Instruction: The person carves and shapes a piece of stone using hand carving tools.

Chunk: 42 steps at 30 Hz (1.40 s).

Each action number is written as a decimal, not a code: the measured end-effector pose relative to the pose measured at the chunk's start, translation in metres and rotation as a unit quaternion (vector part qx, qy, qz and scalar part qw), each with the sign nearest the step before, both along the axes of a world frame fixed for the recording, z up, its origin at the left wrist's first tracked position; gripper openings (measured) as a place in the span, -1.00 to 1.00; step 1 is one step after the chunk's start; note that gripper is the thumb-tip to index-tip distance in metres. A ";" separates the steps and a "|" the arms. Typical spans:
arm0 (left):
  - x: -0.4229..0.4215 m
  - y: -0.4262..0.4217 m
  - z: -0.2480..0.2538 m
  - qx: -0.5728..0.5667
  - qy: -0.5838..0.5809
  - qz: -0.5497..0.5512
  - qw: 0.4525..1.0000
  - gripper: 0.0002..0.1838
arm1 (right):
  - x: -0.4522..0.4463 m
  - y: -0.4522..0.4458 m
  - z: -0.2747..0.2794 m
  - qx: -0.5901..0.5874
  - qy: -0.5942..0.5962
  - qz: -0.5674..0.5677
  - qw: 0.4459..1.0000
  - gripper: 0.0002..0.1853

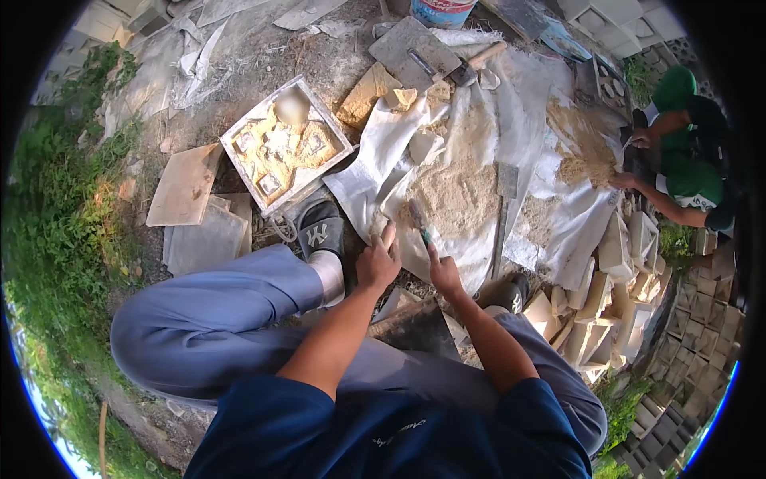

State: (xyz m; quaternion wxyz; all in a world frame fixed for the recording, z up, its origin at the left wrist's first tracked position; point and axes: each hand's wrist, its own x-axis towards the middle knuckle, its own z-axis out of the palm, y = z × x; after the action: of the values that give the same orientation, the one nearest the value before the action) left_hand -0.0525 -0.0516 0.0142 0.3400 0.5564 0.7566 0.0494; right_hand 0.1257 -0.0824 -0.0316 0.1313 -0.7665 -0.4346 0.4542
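Note:
My right hand (444,273) is closed around the green handle of a small trowel-like tool (417,214), its brownish blade pointing forward at the edge of a heap of sandy powder (455,195). Beside it, my left hand (378,262) is closed with its fingers pinched together near the edge of a white sheet (363,188). What those fingers hold, if anything, I cannot make out. The powder lies on the sheet. Left of the sheet sits a square pale frame (243,177) with yellowish sandy material in a patterned form; a round blurred patch covers its top part.
A flat metal plate with a handle (403,52), a wooden-handled hammer (485,56) and a bucket (443,11) stand beyond. Flat boards (187,188) lie at left. Pale blocks (610,303) pile at right, below a co-worker (686,152) handling sandy material.

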 end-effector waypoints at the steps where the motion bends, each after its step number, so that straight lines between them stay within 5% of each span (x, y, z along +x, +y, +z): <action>1: 0.001 0.000 0.001 -0.018 0.010 -0.007 1.000 -0.48 | 0.003 -0.002 -0.002 -0.004 -0.019 -0.003 1.000 -0.15; 5: -0.001 -0.003 -0.003 0.007 0.017 -0.011 1.000 -0.45 | 0.003 0.014 0.035 -0.012 0.038 0.013 0.999 -0.16; 8: -0.004 -0.005 -0.009 0.010 0.026 -0.032 0.999 -0.43 | 0.012 0.009 0.013 0.018 0.105 0.004 0.994 -0.08; 14: -0.003 0.001 0.001 0.029 0.024 -0.054 0.998 -0.45 | 0.022 0.012 0.020 -0.047 0.008 -0.051 0.998 -0.16; 16: -0.002 -0.002 -0.002 0.028 0.031 -0.053 0.998 -0.49 | 0.032 0.019 0.034 -0.022 0.032 -0.009 0.999 -0.18; 26: 0.010 0.005 -0.015 0.096 0.068 -0.095 0.989 -0.56 | 0.070 0.052 0.040 0.173 0.040 -0.181 0.967 -0.28; 29: 0.010 0.005 -0.017 0.084 0.063 -0.098 0.990 -0.56 | 0.079 0.053 0.021 0.162 -0.004 -0.171 0.972 -0.25; 31: 0.012 0.007 -0.021 0.120 0.066 -0.090 0.986 -0.56 | 0.085 0.049 -0.002 0.027 -0.105 -0.118 0.987 -0.21; 36: 0.011 0.005 -0.020 0.129 0.073 -0.094 0.984 -0.57 | 0.086 0.055 0.027 -0.009 -0.072 -0.126 0.989 -0.21; 42: 0.012 0.005 -0.019 0.098 0.058 -0.082 0.990 -0.57 | 0.070 0.050 0.033 0.189 -0.076 -0.131 0.970 -0.27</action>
State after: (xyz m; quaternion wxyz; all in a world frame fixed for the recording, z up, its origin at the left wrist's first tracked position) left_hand -0.0407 -0.0462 -0.0049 0.2423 0.6489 0.7185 0.0633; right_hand 0.1958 -0.0325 0.0013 0.2987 -0.8105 -0.4167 0.2833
